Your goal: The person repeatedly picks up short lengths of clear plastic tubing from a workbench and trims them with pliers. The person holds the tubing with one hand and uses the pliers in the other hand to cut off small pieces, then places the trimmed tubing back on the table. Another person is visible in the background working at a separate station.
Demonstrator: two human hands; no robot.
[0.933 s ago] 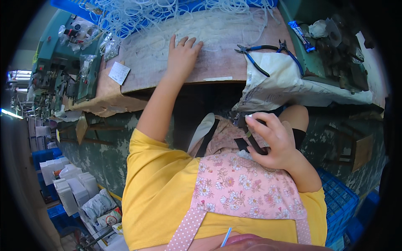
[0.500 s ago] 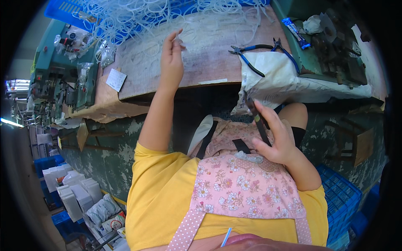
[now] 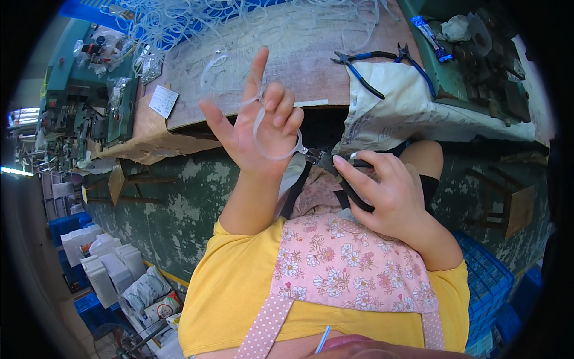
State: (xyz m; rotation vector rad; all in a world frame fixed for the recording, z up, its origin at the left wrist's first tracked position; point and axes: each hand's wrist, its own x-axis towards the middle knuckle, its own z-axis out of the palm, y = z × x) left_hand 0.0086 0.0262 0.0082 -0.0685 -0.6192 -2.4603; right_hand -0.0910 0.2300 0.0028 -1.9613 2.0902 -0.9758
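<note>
So the left hand (image 3: 246,136) is palm up in front of the bench edge, index finger and thumb stretched out, the other three fingers curled in. A loop of clear tubing (image 3: 276,158) runs across the palm and fingers; can't tell how firmly the curled fingers pinch it, or if they do at all. The right hand (image 3: 385,188) is wrapped around a pair of dark-handled pliers (image 3: 326,160), nose toward the left hand. That nose is right at the near end of the tubing — whether it's actually biting on it, I can't tell.

Behind all this is the wooden bench top (image 3: 311,72), with a big tangled heap of tubing (image 3: 179,27) at the far side, spilling out of a blue bin (image 3: 101,8). Two more pairs of pliers (image 3: 365,84), blue handles, lie partly on a white sack (image 3: 382,105) off to the right. There's a white card (image 3: 163,102) with writing on the bench's left side, and a blue crate (image 3: 487,284) down by the right elbow.
</note>
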